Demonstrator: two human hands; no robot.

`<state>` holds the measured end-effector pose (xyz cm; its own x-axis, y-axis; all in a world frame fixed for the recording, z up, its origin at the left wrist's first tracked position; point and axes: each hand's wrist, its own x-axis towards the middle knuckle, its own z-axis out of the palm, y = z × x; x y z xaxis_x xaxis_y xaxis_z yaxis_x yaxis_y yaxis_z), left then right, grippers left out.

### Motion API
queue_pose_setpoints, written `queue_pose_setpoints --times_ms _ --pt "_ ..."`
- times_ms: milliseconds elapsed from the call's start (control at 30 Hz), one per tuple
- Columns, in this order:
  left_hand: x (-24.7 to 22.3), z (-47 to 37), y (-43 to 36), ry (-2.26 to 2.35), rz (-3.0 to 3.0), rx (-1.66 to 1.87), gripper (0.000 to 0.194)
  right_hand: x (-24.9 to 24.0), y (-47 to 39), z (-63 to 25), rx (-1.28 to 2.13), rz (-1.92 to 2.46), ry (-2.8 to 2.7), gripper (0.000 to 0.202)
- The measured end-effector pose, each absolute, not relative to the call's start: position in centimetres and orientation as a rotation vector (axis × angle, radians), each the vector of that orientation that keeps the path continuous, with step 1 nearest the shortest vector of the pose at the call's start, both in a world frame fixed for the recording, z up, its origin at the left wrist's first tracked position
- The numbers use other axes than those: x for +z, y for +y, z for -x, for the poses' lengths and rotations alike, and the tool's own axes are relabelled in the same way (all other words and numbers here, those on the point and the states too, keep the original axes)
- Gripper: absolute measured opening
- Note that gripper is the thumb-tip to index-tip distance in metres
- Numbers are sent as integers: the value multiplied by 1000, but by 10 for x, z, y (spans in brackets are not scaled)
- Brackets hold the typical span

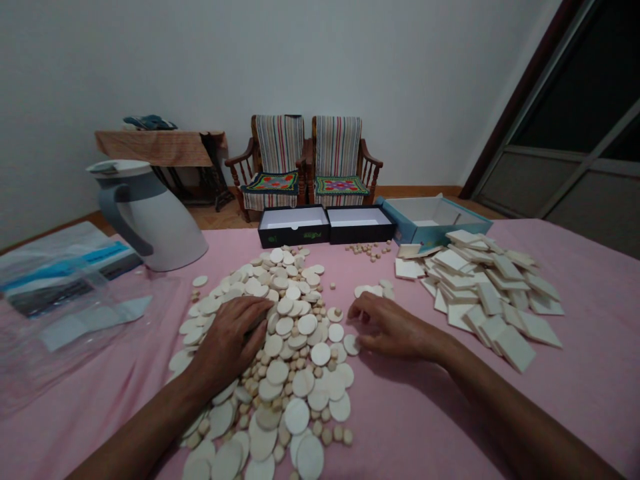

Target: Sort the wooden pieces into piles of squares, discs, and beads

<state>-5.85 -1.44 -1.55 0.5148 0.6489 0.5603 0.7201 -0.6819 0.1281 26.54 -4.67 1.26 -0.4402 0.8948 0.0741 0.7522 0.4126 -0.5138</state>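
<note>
Look, our two hands are at a big heap of round discs.
Our left hand lies on the heap; its fingers hide what is under them, so we cannot tell if it grips one. Our right hand is at the heap's right edge, thumb and fingers a bit apart, with a loose disc just by the thumb. Little blocks sit among the discs; if our left hand pushed hard, the heap could slide and mix them up more. Right of our right hand, square tiles lean every way, and a bump from our arm might tip some over. Past our left hand stands a jug; past both, black boxes.
</note>
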Motion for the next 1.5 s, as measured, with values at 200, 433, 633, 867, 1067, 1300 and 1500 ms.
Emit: queue_pose_setpoints --times_ms 200,433,633,867,1067,1300,1500 --pt "-15 58 -14 -1190 2636 -887 26 19 -59 -250 706 1368 -2474 30" --pt "-14 58 -14 -1174 2633 -885 26 11 -56 -249 657 1366 -2428 26" --pt "-19 60 -13 -1191 2630 -910 27 9 -41 -273 238 1624 -2289 19" --pt "-19 60 -14 -1173 2639 -884 27 -3 -31 -273 42 1668 -2125 16" --pt "-16 59 -15 -1184 2654 -868 26 -13 -41 -238 348 1265 -2212 24" --pt "-17 59 -15 -1176 2657 -850 26 -22 -39 -230 366 1279 -2155 21" --pt "-15 58 -16 -1155 2662 -861 25 -20 0 -264 165 1559 -2003 15"
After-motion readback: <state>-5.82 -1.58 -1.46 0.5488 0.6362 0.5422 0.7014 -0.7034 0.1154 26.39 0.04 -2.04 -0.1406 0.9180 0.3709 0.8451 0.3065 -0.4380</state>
